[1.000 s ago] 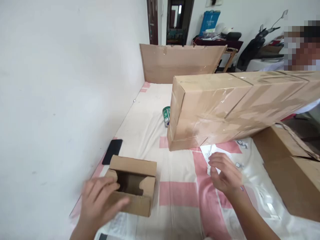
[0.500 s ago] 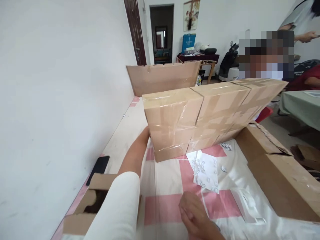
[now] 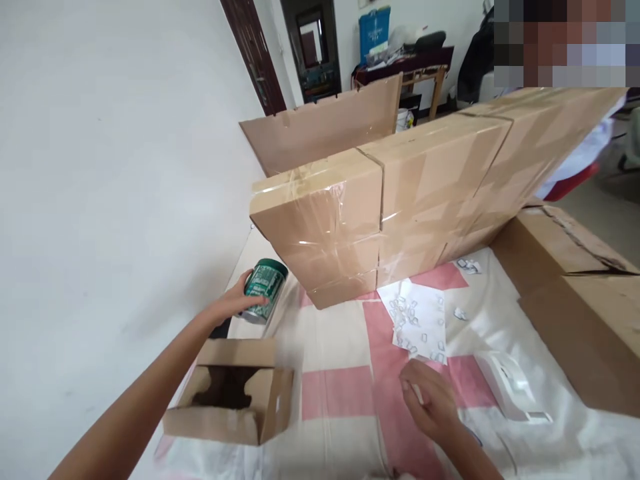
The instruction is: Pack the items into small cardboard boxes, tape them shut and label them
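My left hand [image 3: 245, 298] is wrapped round a green can [image 3: 265, 288] with a dark green lid and pale print. It holds the can, slightly tilted, beside the wall and left of a tall taped cardboard panel [image 3: 345, 233]. Nearer to me, below that hand, an open cardboard box [image 3: 235, 423] shows a dark inside. On the right, my right hand [image 3: 425, 393] is closed just above the pink and white cloth; a small pale bit shows at its fingers, too small to name. Beyond it lies a white paper sheet [image 3: 425, 333] with several small clear pieces.
A white tape-dispenser-like object [image 3: 513, 387] lies right of my right hand. Long cardboard pieces [image 3: 575, 320] border the right side. Another cardboard sheet [image 3: 330, 127] stands behind the panel. A person with a blurred face is beyond it. The white wall [image 3: 125, 200] bounds the left.
My left hand has come out from behind the taped panel, now with the green can in it. The open box is now uncovered by my arm. The view has tilted down.
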`<action>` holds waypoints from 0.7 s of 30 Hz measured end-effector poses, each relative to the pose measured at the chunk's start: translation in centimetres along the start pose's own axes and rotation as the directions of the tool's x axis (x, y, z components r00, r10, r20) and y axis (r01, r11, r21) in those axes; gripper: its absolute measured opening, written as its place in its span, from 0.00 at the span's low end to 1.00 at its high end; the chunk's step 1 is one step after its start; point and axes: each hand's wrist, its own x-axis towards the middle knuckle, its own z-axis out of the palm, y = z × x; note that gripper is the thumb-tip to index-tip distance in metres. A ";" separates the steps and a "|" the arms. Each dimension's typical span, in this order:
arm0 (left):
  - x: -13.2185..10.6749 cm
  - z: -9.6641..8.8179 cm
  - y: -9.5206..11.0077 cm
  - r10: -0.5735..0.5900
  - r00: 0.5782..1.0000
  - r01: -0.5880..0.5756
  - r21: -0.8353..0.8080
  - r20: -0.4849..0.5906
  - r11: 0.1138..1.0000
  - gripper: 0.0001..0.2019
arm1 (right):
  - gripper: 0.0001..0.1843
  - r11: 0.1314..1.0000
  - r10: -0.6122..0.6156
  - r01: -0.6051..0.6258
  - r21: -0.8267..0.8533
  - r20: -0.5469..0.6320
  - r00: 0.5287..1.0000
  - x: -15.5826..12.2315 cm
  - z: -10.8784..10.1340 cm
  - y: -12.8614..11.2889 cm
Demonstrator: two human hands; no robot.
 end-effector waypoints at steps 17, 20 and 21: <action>0.7 6.9 3.5 0.443 0.896 -0.444 0.025 0.017 0.896 0.52 | 0.09 0.971 0.100 -0.142 -0.195 -0.213 0.972 4.3 -6.5 1.6; 2.9 7.6 6.8 0.462 0.872 -0.485 -0.162 -0.161 0.859 0.52 | 0.09 0.961 0.121 -0.176 -0.215 -0.244 0.962 2.6 -7.3 1.5; 3.4 8.1 7.7 0.468 0.861 -0.497 -0.134 -0.201 0.857 0.49 | 0.09 0.962 0.114 -0.167 -0.218 -0.237 0.965 2.1 -7.3 1.6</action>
